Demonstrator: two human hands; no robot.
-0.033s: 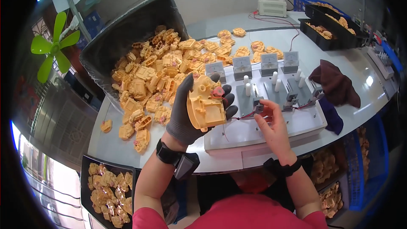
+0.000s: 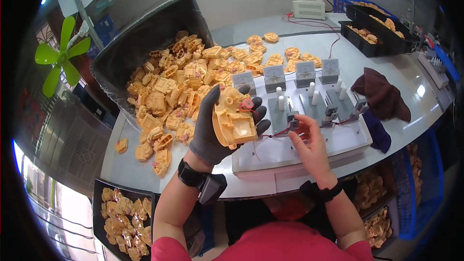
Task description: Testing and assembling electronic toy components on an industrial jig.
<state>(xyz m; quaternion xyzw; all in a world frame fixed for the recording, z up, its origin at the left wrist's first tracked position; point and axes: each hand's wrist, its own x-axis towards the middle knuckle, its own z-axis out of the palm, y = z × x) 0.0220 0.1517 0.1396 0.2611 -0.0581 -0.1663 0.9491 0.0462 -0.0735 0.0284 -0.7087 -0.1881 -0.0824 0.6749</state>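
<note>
My left hand, in a grey glove, holds a yellow plastic housing upright above the table edge. The housing has a small pink gear at its top right, and thin wires run from it to the right. My bare right hand rests on a white test fixture, with thumb and fingers pinched on a small black clip beside a grey block. Several small meters and white pegs stand along the back of the fixture.
A big heap of yellow housings spills from a black bag at the left. A black tray of parts sits at the lower left and another at the far right. A dark red cloth, a white box and a green fan are also nearby.
</note>
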